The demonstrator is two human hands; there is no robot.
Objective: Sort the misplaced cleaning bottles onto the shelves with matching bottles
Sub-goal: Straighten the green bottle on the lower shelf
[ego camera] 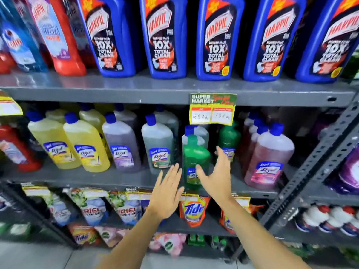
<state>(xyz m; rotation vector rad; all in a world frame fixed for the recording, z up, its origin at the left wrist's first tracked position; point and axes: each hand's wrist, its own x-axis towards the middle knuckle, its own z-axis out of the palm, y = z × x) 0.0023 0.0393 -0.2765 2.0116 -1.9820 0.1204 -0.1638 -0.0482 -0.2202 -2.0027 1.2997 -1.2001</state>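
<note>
There is only one view, from the head of the person, and it faces forward and a little down at the grey shelves (116,90). It stands near them. The wide lens bends the shelf edges, and the floor (29,257) shows at the bottom.

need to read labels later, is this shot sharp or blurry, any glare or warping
Head view: motion blur softens most of it, both the left hand and right hand; the green bottle label is unreadable, the blue Harpic bottles large print legible. Wide-angle warping tilts bottles outward at the edges. Soft glare on the grey shelf.
</note>
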